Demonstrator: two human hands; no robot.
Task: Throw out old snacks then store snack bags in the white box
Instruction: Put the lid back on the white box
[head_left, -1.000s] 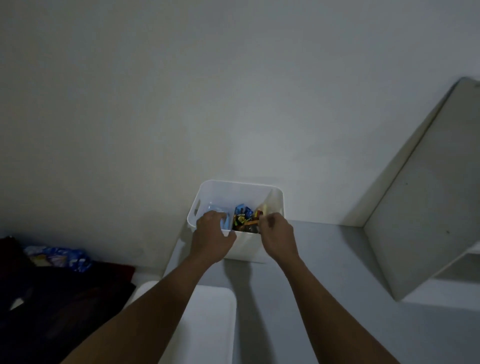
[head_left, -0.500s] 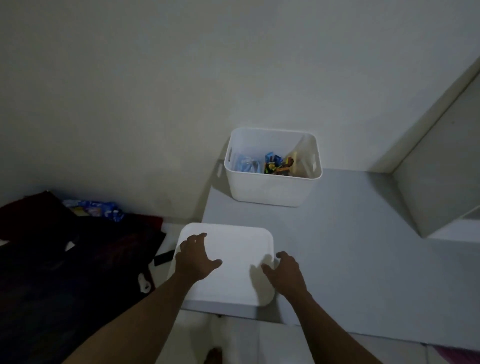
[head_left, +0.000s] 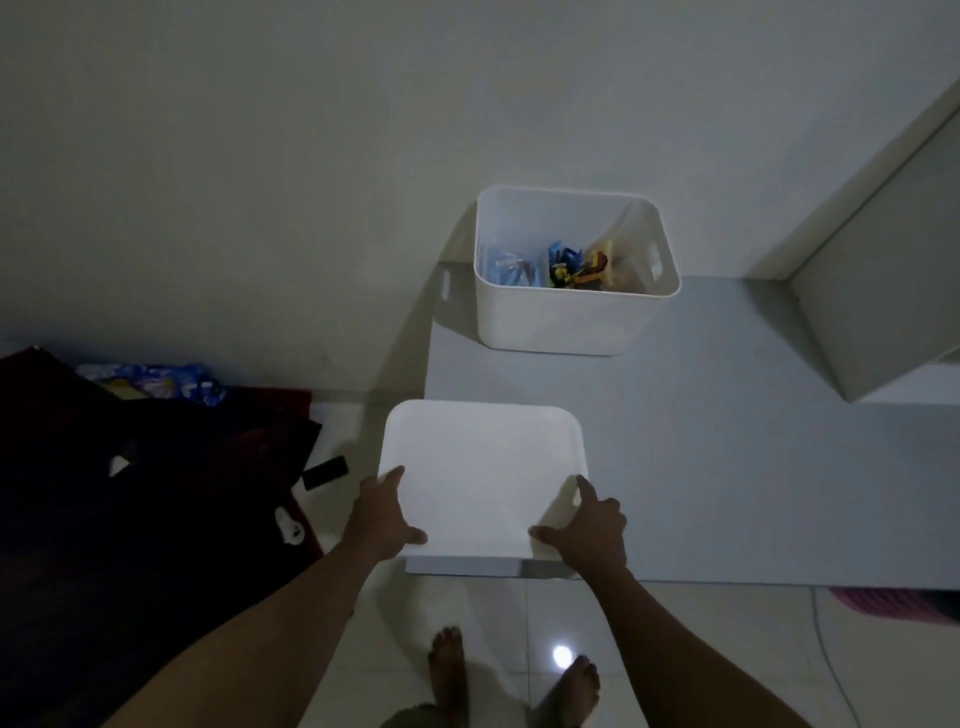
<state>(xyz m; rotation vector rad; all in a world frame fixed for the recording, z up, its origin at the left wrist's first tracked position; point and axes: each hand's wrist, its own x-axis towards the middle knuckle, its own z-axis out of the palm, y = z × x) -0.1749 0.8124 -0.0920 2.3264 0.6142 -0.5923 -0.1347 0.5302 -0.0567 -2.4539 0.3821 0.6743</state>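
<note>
- My left hand (head_left: 382, 514) grips the near left corner of the white lid (head_left: 483, 467), thumb on top and fingers along its edge.
- My right hand (head_left: 592, 525) holds the near right corner likewise.
- The lid is over the grey platform's (head_left: 727, 441) front left corner.
- The white box (head_left: 561, 322) stands uncovered farther back by the wall, with snack bags (head_left: 566, 262) inside.

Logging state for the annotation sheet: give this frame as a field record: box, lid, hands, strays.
box: white box, open, at the back of the grey surface
contents: snack bags inside
lid: white lid, at the surface's near left corner
left hand: grips the lid's near left corner
right hand: grips its near right corner
strays: blue bag on dark cloth, far left
</note>
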